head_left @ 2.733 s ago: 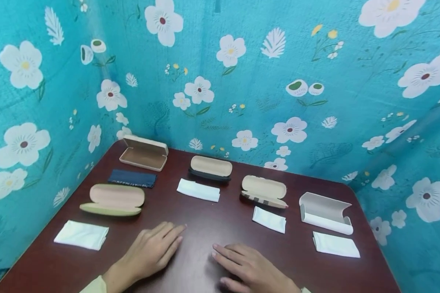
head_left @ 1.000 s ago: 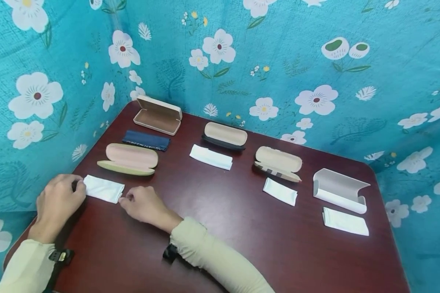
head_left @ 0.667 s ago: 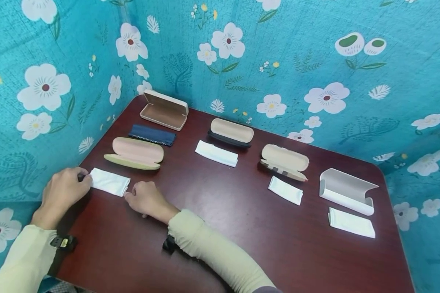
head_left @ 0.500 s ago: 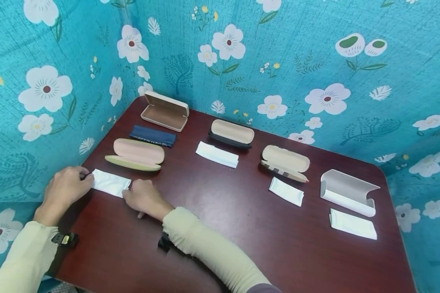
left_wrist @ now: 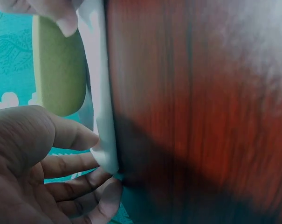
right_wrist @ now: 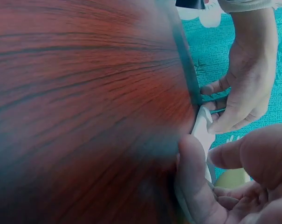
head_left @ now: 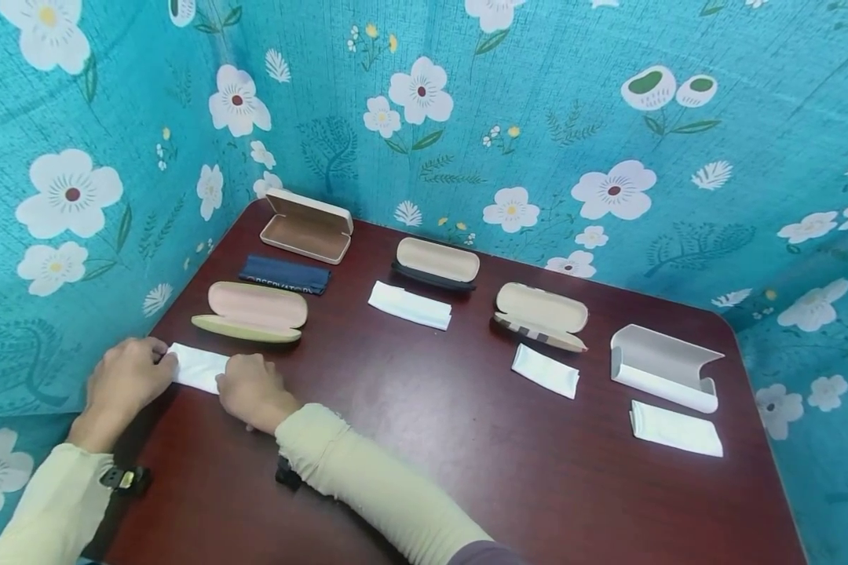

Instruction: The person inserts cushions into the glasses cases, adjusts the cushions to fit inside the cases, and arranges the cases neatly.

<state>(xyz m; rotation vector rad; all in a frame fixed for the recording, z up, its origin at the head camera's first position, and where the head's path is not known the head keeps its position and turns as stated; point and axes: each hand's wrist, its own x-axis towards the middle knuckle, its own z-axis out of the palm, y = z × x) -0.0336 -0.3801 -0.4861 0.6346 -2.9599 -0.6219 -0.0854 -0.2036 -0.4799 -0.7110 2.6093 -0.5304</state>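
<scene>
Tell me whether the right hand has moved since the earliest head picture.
Yes: the right hand has moved left, nearer the green case.

Cloth point(head_left: 198, 367): white, plain, folded into a narrow rectangle, its surface lightly creased. Positioned at the left side of the table point(head_left: 424, 439), just in front of the green case point(head_left: 257, 308). Long axis runs left to right, right end nearer the person. Left end pinched by the left hand point(head_left: 129, 375); right end gripped, partly covered, by the right hand point(head_left: 253, 386).
</scene>
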